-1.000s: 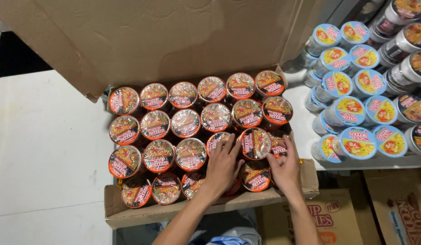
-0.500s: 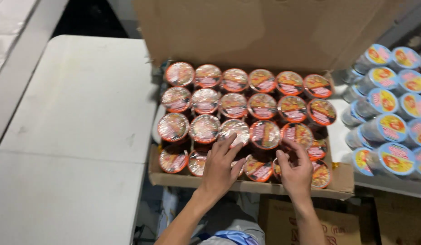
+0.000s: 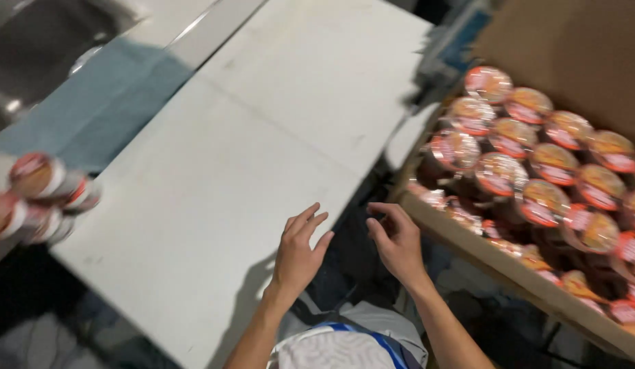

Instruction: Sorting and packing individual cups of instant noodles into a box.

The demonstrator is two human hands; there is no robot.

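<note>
Both hands have left the cups: half a second ago they lay on the front rows in the box, now they hang empty beside it, and the view has swung left.

White table (image 3: pixel 215 171): fills the middle of the view, bare surface, running up and away.

Cardboard box (image 3: pixel 509 273): at the right, front wall tilted in view, flap raised behind it. Rows of noodle cups (image 3: pixel 543 164) with red and orange lids fill it; picture blurred.

More cups (image 3: pixel 37 195): a small cluster at the far left edge, well apart from the box.

Left hand (image 3: pixel 298 251): over the table's near edge, fingers spread, holding nothing.

Right hand (image 3: pixel 397 239): just beside the box's front wall, fingers loosely curled, holding nothing.
</note>
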